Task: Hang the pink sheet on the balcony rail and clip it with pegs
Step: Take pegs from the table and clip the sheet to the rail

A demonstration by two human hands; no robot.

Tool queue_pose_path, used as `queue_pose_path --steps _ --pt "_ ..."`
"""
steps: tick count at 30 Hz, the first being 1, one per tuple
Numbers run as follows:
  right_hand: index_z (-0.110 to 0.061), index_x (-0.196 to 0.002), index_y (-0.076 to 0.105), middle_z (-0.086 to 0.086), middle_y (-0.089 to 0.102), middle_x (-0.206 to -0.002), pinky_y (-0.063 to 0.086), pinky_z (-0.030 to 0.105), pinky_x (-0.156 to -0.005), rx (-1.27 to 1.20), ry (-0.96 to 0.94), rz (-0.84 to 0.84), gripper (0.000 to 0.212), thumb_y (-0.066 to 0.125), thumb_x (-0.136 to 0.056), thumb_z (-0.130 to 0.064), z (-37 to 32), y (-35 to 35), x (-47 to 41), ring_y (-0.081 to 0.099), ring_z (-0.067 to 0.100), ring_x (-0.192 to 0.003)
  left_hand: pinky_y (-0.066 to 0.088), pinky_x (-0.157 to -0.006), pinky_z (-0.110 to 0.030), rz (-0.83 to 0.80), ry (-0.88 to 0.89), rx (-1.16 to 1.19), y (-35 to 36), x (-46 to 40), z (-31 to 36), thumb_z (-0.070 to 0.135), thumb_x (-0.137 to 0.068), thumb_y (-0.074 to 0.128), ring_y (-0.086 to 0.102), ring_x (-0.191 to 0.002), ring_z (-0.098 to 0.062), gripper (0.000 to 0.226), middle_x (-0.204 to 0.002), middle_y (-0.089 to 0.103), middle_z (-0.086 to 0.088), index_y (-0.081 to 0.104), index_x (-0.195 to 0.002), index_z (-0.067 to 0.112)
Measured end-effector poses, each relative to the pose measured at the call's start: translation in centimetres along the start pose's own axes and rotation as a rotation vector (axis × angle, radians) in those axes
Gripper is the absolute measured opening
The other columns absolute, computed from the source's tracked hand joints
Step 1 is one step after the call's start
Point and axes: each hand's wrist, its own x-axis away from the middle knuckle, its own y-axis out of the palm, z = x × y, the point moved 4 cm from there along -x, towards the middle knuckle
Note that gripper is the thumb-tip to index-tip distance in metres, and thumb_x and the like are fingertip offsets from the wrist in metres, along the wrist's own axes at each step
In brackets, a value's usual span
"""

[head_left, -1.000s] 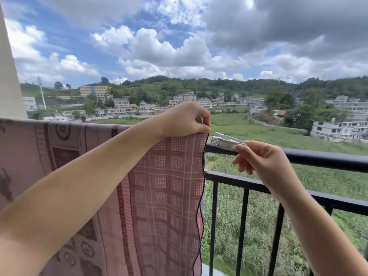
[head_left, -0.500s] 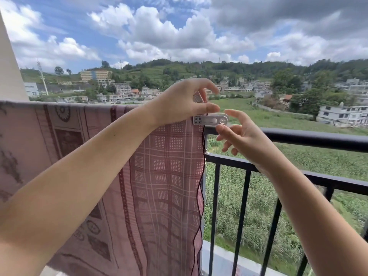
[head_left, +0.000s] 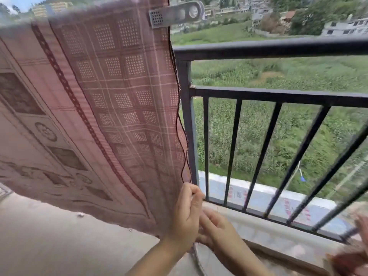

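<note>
Sheet (head_left: 95, 100) hangs over the top bar of the rail (head_left: 268, 48) at the left of the view, its pink checked face toward the camera and its right edge falling beside a black post. One grey peg (head_left: 176, 13) sits at the sheet's upper right corner, lying roughly level, its gridded end on the cloth and its round-marked end reaching out past the edge; whether it also bites the bar cannot be told, since the cloth covers the bar there. The lower hem lifts outward over the concrete floor (head_left: 59, 246). Left hand (head_left: 186, 218) is low, near the sheet's bottom right corner, fingers curled narrow with thumb and forefinger pinched together on the dark edging of the sheet at that corner. Right hand (head_left: 217, 230) lies just beside and partly behind the left, touching it, fingers loosely bent; whether it grips any cloth cannot be told, as the left hand hides its fingertips. No peg shows in either hand. A blurred reddish-brown shape (head_left: 350, 257) sits at the lower right corner of the view, not identifiable. Beyond the rail, a green field (head_left: 278, 76) and buildings (head_left: 344, 26).
</note>
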Motion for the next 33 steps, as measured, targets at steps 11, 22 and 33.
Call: queue_pose_path --steps 11,22,33 --pt "-0.013 -0.075 0.049 0.002 0.042 -0.064 0.030 0.022 -0.046 -0.012 0.202 0.558 0.018 0.050 -0.092 -0.018 7.1 -8.6 -2.3 0.041 0.012 -0.051 0.036 -0.108 -0.046 -0.599 0.687 -1.854 0.9 -8.7 -4.1 0.024 -0.069 0.063 0.061 -0.111 -0.017 0.018 -0.106 0.071 0.003 0.073 -0.083 0.026" --pt "-0.012 -0.089 0.058 0.003 0.057 -0.069 0.038 0.015 -0.044 0.113 0.155 0.462 0.004 0.056 -0.090 -0.015 6.8 -9.7 -3.4 0.050 0.010 -0.052 0.029 -0.071 -0.034 -1.212 0.385 -1.836 3.1 -9.1 -7.6 -0.005 -0.084 0.045 0.050 -0.106 -0.031 0.025 -0.111 0.060 -0.014 0.063 -0.099 0.004" --pt "-0.016 -0.081 0.049 0.000 0.052 -0.065 0.031 0.032 -0.060 1.105 -0.115 0.338 0.019 0.056 -0.088 -0.032 3.0 -11.2 -6.9 0.047 0.022 -0.069 0.036 -0.071 -0.035 -1.090 0.433 -1.399 2.7 -9.1 -5.9 -0.006 -0.081 0.045 0.047 -0.103 -0.028 0.023 -0.104 0.055 -0.013 0.055 -0.099 0.005"
